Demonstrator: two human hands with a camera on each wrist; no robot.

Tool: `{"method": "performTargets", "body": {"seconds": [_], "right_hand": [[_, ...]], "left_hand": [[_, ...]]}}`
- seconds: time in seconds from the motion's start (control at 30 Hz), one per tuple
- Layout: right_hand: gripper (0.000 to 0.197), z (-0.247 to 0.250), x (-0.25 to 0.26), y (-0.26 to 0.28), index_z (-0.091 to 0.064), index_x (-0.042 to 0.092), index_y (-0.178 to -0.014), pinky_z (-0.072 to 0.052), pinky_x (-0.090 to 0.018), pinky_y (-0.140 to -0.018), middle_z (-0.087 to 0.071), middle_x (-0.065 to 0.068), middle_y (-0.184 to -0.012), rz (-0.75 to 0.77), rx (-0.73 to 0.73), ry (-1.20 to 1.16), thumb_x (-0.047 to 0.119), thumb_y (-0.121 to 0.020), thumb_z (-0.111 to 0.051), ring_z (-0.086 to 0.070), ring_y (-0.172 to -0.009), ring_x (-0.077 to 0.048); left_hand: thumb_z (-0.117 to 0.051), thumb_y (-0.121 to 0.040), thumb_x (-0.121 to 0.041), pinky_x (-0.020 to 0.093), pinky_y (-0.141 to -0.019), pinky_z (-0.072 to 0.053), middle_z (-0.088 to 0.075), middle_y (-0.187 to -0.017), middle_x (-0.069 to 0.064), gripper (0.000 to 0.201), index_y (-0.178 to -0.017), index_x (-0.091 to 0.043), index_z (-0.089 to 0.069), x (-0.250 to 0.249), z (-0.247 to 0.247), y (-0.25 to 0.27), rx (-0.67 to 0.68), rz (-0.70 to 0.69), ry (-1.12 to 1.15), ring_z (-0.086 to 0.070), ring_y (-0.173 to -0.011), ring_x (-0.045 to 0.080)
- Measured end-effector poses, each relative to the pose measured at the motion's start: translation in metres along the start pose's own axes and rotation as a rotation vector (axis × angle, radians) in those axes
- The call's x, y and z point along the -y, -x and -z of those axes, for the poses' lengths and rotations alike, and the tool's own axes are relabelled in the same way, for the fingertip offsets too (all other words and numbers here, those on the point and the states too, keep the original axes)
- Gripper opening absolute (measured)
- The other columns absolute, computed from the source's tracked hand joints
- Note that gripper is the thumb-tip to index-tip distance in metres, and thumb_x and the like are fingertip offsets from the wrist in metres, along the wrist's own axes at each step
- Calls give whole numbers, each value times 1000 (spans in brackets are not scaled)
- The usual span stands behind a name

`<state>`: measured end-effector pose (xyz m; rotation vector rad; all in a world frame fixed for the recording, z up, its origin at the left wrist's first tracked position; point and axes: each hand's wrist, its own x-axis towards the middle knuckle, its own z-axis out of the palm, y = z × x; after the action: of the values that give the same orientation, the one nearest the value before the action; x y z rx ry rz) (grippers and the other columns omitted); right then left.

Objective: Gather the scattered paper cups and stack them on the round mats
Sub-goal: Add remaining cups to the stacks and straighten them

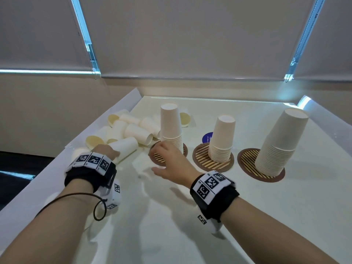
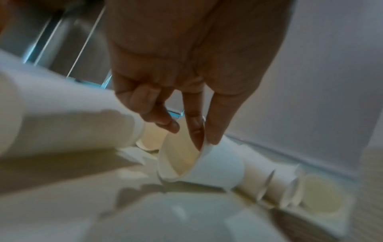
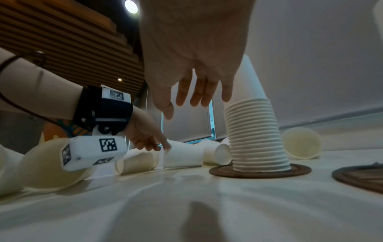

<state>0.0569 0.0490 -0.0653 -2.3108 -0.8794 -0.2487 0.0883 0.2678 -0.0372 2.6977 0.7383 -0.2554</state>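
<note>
Three upside-down stacks of white paper cups stand on round brown mats: left stack (image 1: 170,128) on mat (image 1: 158,159), middle stack (image 1: 222,140) and right stack (image 1: 280,145). Several loose cups (image 1: 133,128) lie on their sides at the far left. My left hand (image 1: 116,154) pinches the rim of one lying cup (image 1: 126,148); the left wrist view shows that hand (image 2: 204,139) with a finger inside the cup (image 2: 219,167) and another finger outside. My right hand (image 1: 167,159) hovers with relaxed fingers, holding nothing, just in front of the left stack (image 3: 254,134).
One more cup (image 1: 184,119) lies behind the left stack. A blue round sticker (image 1: 207,137) is on the white table (image 1: 190,225) behind the middle mat (image 1: 202,159). A raised white sheet (image 1: 122,103) borders the table's left side.
</note>
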Motion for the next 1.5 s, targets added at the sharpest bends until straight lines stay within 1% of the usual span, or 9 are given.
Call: {"method": "performTargets", "body": {"seconds": [0.13,0.33,0.5,0.67,0.8,0.97,1.1,1.27,1.5], "right_hand": [[71,-2,6,1,-42,15,-136,-24,-21,-105,-41,-6,-137,-81,14,-52,25,-74,-75,-36,-130,-20],[77,6,13,-1,-38,24,-138,-30,-24,-92,-42,0,-135,-212,61,-148,34,-72,-78,-39,-125,-17],[75,9,15,11,-41,27,-137,-33,-29,-90,-45,0,-131,-247,156,-89,36,-71,-77,-43,-120,-18],[76,7,19,22,-44,26,-135,-40,-33,-94,-49,1,-128,-249,234,-88,38,-68,-79,-47,-117,-19],[75,5,21,27,-46,24,-133,-41,-34,-98,-49,0,-130,-239,290,-63,39,-68,-79,-47,-118,-18],[74,1,25,31,-49,24,-129,-45,-39,-97,-52,0,-127,-235,294,-95,40,-64,-81,-50,-115,-19],[67,9,25,35,-53,24,-124,-47,-32,-92,-55,2,-123,-224,219,-205,30,-65,-83,-52,-111,-16],[65,17,23,42,-54,30,-122,-50,-12,-74,-57,15,-110,-285,140,-478,22,-66,-85,-57,-101,-8],[66,18,44,30,-55,26,-119,-54,-26,-84,-57,-2,-119,-312,-33,-861,11,-63,-86,-60,-103,-14]], "left_hand": [[-50,-92,-19,25,-57,-35,-58,-88,10,20,-93,-1,-59,-13,12,16,86,-156,256,-51,-70,21],[-44,-99,-28,22,-50,-30,-55,-50,-6,30,-87,-5,-60,-30,33,58,365,-338,469,-44,-53,12],[-50,-92,-48,26,-61,-40,-66,-93,1,39,-100,-11,-62,1,48,58,190,-216,-22,-59,-76,16],[-77,-73,-41,20,-57,-32,-48,-83,-4,33,-82,-18,-55,44,55,58,192,-143,-436,-45,-70,11],[-80,-44,-67,24,-84,-41,-50,-109,-14,87,-120,-36,-53,64,45,70,272,-106,-560,-48,-100,10],[-68,-81,-18,17,-63,-42,-65,-114,-2,41,-121,-20,-62,57,34,85,229,-124,-585,-57,-92,12],[-48,-83,4,26,-69,-48,-64,-111,7,34,-99,-16,-69,50,48,87,-17,-242,-337,-60,-89,22],[-50,-79,17,28,-53,-58,-59,-87,10,30,-85,-11,-58,36,75,101,82,-315,423,-62,-75,29],[-51,-81,13,22,-45,-54,-61,-70,14,17,-84,-2,-58,19,42,118,64,-392,640,-63,-45,17]]}}
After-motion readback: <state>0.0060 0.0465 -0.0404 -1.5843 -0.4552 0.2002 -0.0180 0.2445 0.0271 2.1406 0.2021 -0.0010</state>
